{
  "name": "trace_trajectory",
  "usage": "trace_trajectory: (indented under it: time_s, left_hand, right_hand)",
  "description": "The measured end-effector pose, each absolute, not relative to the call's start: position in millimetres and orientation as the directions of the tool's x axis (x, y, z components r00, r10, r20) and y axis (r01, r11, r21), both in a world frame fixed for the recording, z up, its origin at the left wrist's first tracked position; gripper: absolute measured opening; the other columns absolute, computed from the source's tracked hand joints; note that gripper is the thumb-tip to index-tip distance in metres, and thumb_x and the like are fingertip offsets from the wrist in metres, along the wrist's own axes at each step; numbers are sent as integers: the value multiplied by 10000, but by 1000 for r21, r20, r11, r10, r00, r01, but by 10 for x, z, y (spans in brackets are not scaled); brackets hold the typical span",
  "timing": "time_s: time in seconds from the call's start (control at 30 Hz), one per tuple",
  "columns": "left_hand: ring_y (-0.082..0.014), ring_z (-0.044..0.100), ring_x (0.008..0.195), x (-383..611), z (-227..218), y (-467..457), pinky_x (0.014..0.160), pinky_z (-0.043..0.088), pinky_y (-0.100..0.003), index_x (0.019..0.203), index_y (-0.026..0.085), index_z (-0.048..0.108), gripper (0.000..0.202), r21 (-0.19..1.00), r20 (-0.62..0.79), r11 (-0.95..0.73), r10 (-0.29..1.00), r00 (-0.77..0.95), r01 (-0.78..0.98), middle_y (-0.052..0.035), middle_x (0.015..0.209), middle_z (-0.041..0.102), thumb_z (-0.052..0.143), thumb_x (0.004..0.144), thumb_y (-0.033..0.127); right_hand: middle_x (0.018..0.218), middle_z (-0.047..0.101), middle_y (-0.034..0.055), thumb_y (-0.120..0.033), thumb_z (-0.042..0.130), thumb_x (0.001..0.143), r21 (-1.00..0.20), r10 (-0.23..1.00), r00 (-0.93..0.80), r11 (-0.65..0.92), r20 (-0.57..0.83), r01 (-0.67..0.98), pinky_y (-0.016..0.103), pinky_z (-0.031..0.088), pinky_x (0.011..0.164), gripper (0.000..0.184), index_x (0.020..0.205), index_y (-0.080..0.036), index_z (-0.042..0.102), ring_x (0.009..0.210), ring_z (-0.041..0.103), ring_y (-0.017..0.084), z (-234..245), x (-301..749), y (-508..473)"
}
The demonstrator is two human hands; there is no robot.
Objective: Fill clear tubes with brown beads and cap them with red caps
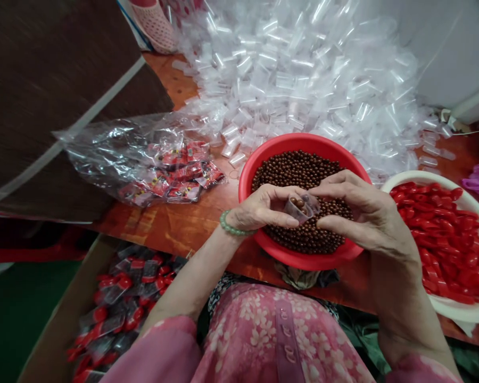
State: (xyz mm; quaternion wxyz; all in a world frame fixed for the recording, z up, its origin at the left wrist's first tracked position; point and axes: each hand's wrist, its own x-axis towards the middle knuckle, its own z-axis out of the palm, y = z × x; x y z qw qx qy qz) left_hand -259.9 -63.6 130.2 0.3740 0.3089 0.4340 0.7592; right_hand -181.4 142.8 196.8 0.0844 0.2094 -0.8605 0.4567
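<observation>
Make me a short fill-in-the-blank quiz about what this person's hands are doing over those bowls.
1. Both hands, left hand and right hand, hold a small clear ____ with brown beads in it.
2. The brown beads fill a ____ bowl.
3. The white bowl on the person's right holds red ____.
4. The left wrist wears a ____ bracelet.

Missing words: tube; red; caps; green
</observation>
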Motion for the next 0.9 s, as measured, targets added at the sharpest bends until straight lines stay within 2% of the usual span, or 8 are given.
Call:
trace_trajectory:
  time_s: [0.1, 0.2, 0.37, 0.5, 0.57, 0.67, 0.8, 0.9]
  left_hand:
    - [-148, 681, 857, -2580, 1287, -652, 881, 541, -287, 912, 168, 838, 250, 893, 90, -291, 863, -496, -344, -58, 907, 762, 901, 701, 287]
    - [-154, 691, 822, -2565, 1275, -655, 856, 555, -299, 984, 164, 831, 345, 873, 50, -269, 879, -473, -407, -46, 859, 763, 909, 680, 307]
    - [-164, 670, 895, -2584, 1237, -637, 909, 527, -311, 975, 166, 825, 351, 881, 32, -270, 853, -520, -390, -53, 955, 762, 903, 678, 334]
    - [-178, 640, 943, -2620, 1208, -629, 958, 484, -336, 855, 152, 812, 268, 904, 62, -279, 836, -545, -325, -60, 968, 728, 902, 680, 334]
    - [-186, 633, 958, -2631, 1205, -629, 970, 476, -343, 829, 154, 806, 248, 912, 58, -263, 844, -534, -316, -55, 957, 714, 895, 683, 333]
    - [-184, 626, 931, -2634, 1207, -626, 938, 481, -336, 891, 161, 816, 286, 914, 31, -240, 846, -532, -329, -45, 924, 701, 892, 688, 348]
    - [-172, 639, 933, -2625, 1216, -613, 940, 484, -317, 896, 156, 816, 310, 887, 45, -291, 826, -562, -357, -52, 963, 727, 914, 674, 350]
    - [-172, 649, 943, -2614, 1228, -604, 942, 500, -318, 943, 155, 820, 363, 859, 20, -312, 813, -582, -406, -63, 988, 745, 931, 661, 354]
  right_hand:
    - [981, 699, 44, -436, 788, 885, -692, -449, -851, 523, 272, -497, 304, 581, 802, 388, 1244, -292, 765, 889, 681, 176, 2101, -1903, 1370]
    - [913, 679, 31, -407, 754, 919, -665, -500, -831, 537, 245, -519, 278, 574, 735, 347, 1250, -305, 770, 809, 662, 152, 2094, -1962, 1342]
    - [1004, 714, 54, -328, 751, 921, -652, -431, -844, 546, 319, -525, 281, 597, 730, 320, 1240, -302, 775, 842, 701, 158, 1974, -1912, 1354]
    - [997, 730, 56, -250, 778, 889, -626, -374, -849, 573, 374, -528, 280, 609, 734, 263, 1146, -305, 795, 861, 719, 167, 1937, -1870, 1373]
    - [960, 730, 47, -265, 779, 891, -642, -368, -861, 575, 352, -508, 280, 608, 725, 201, 1087, -299, 799, 833, 715, 165, 1939, -1880, 1374]
    - [909, 727, 34, -294, 775, 896, -677, -370, -870, 551, 325, -488, 277, 595, 691, 149, 1043, -288, 793, 780, 701, 158, 1937, -1908, 1370]
    - [891, 723, 33, -309, 798, 881, -698, -284, -881, 538, 379, -473, 312, 584, 723, 88, 965, -289, 783, 807, 691, 179, 1909, -1884, 1396]
    - [902, 724, 29, -347, 840, 840, -732, -271, -885, 498, 378, -465, 352, 587, 765, 129, 941, -305, 772, 850, 694, 206, 1898, -1818, 1467]
